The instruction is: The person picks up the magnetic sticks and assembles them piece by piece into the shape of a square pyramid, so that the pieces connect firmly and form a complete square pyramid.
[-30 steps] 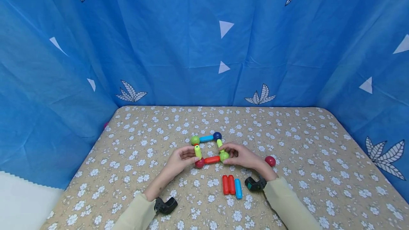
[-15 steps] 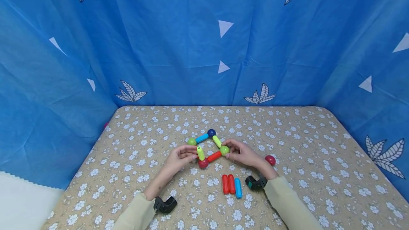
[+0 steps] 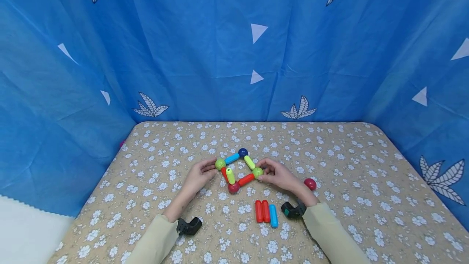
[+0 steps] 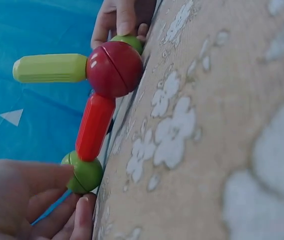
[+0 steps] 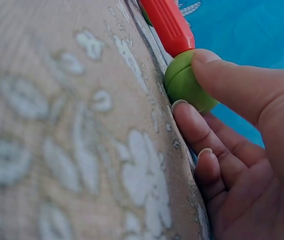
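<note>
On the table lies a four-sided frame of rods and balls. Its corners are a red ball (image 3: 233, 188), a dark blue ball (image 3: 242, 152), a left green ball (image 3: 220, 163) and a right green ball (image 3: 258, 172). A yellow-green rod (image 4: 50, 68) stands up from the red ball. My left hand (image 3: 198, 175) holds the left green ball (image 4: 83, 172) between thumb and fingers, where a red rod (image 4: 95, 127) joins it. My right hand (image 3: 277, 175) pinches the right green ball (image 5: 184, 82), thumb on one side and fingers on the other.
Two red rods (image 3: 259, 212) and a blue rod (image 3: 273, 216) lie side by side in front of the frame. A loose red ball (image 3: 310, 184) rests beside my right wrist. Blue curtains (image 3: 220, 52) hang behind the flowered tabletop (image 3: 165, 141).
The frame has turned from a near-rectangle to a diamond, its blue ball shifting left. My left hand has gone from the upright yellow-green rod to the left green ball. My right hand stays at its ball.
</note>
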Demonstrator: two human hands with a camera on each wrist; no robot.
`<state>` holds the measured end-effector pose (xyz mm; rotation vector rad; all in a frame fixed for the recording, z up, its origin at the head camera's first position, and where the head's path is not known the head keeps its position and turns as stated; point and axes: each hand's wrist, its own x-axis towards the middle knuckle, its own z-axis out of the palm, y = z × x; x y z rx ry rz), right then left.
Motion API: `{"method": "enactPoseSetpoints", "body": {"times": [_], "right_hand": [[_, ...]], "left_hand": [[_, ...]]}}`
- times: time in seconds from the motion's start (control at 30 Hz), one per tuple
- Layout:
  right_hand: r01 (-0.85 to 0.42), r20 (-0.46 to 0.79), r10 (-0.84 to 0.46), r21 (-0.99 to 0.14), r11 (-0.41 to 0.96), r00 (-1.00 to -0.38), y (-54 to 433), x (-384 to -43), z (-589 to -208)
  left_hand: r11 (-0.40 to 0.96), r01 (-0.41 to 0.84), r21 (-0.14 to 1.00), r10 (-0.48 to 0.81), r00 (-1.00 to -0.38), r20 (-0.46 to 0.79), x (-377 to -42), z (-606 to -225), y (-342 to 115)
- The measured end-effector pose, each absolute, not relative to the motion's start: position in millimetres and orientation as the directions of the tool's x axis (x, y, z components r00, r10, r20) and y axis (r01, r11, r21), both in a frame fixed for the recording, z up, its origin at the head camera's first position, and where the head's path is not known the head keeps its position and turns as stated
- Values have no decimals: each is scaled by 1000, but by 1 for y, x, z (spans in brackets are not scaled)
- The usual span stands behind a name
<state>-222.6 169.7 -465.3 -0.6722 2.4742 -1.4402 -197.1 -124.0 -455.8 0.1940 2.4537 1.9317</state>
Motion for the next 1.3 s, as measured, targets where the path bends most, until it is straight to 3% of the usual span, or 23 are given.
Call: {"method": "enactPoseSetpoints", "body": {"times": [0.3, 0.83, 1.1, 1.3], "right_hand": [[-261, 111, -312, -830, 493, -944, 170, -225, -467], [-275, 168, -255, -837, 473, -952, 169, -220, -462], [-389, 125, -513, -805, 448, -849, 174, -213, -454], [-385, 110, -525, -806, 449, -844, 169, -210, -453]], "left_hand": [[391, 105, 914, 99, -992, 72, -196, -461, -121], [366, 186, 912, 226, -968, 107, -187, -462, -111], [367, 222, 903, 252, -959, 133, -186, -464, -108], [372, 237, 898, 268, -953, 140, -185, -463, -107]]}}
